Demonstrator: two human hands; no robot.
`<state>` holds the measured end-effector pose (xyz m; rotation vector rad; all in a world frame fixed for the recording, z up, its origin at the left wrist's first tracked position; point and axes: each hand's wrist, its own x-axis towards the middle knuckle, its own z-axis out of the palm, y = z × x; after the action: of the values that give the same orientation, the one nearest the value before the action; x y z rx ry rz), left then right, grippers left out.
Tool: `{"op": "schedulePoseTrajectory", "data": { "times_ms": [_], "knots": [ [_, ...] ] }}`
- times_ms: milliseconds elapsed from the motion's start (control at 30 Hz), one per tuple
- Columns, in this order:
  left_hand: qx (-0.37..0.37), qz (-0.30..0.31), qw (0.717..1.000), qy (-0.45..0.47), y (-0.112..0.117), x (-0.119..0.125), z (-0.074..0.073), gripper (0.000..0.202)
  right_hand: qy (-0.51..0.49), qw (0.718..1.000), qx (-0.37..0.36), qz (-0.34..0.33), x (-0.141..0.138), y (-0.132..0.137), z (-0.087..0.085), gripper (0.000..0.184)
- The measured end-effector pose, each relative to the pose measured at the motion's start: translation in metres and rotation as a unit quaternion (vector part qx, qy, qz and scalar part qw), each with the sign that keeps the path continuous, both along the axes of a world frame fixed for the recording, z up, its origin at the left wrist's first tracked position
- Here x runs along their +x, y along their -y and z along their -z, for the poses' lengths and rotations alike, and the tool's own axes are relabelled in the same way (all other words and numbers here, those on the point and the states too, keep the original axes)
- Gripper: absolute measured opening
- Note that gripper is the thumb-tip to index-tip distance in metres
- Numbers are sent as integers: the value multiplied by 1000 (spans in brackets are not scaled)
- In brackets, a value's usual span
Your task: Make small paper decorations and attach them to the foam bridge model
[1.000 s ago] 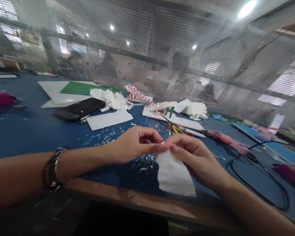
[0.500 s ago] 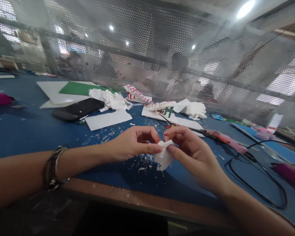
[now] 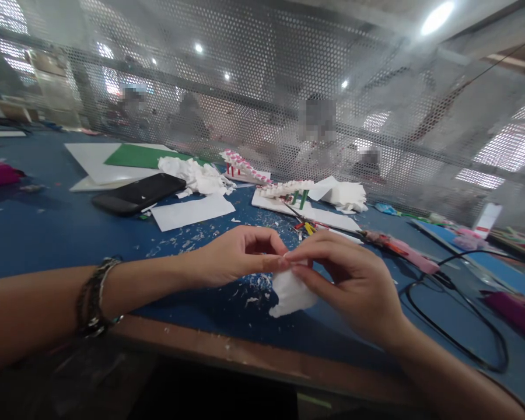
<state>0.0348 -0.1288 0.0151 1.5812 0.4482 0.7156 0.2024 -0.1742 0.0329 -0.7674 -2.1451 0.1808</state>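
Observation:
A small piece of thin white paper point(image 3: 293, 293), like tissue, hangs between my two hands over the near edge of the table. My left hand point(image 3: 249, 254) pinches its top edge between thumb and forefinger. From the other side, my right hand point(image 3: 345, 274) grips the same edge, its fingertips touching those of the left. The sheet's lower part spreads loosely below the fingers. White scraps point(image 3: 252, 300) lie scattered on the blue table under and beside it.
Behind my hands stand two small stair-like models, one pink-dotted point(image 3: 245, 166), one white with green posts point(image 3: 289, 189). A black phone point(image 3: 140, 193), crumpled tissue point(image 3: 196, 176) and white card point(image 3: 193, 212) lie left. A glue gun point(image 3: 402, 251) with black cable point(image 3: 413, 300) lies right.
The white paper has opened out and hangs lower and wider. My right hand has turned and moved in, bringing its fingertips against the left ones. The left hand has barely moved.

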Motion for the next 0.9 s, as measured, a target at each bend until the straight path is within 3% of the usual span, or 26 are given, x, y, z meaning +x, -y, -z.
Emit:
{"op": "schedulePoseTrajectory", "data": {
  "times_ms": [267, 467, 567, 733, 900],
  "knots": [
    [-4, -16, 1000, -3, 1, -1, -1, 7, 31, 999, 23, -2, 2, 1, -3, 16],
    [-1, -34, 999, 16, -1, 1, 0, 8, -102, 981, -161, 22, 1, 1, 1, 16],
    [2, -39, 999, 15, -1, 1, 0, 9, -111, 973, -200, 21, -1, 1, 2, 11],
    [9, -40, 999, 6, 0, 1, 0, 11, -67, 988, -137, 20, -3, 1, 3, 6],
    [5, -29, 1000, -5, 0, 0, 0, 9, 38, 998, -8, 41, 0, 0, -1, 10]
  ]
}}
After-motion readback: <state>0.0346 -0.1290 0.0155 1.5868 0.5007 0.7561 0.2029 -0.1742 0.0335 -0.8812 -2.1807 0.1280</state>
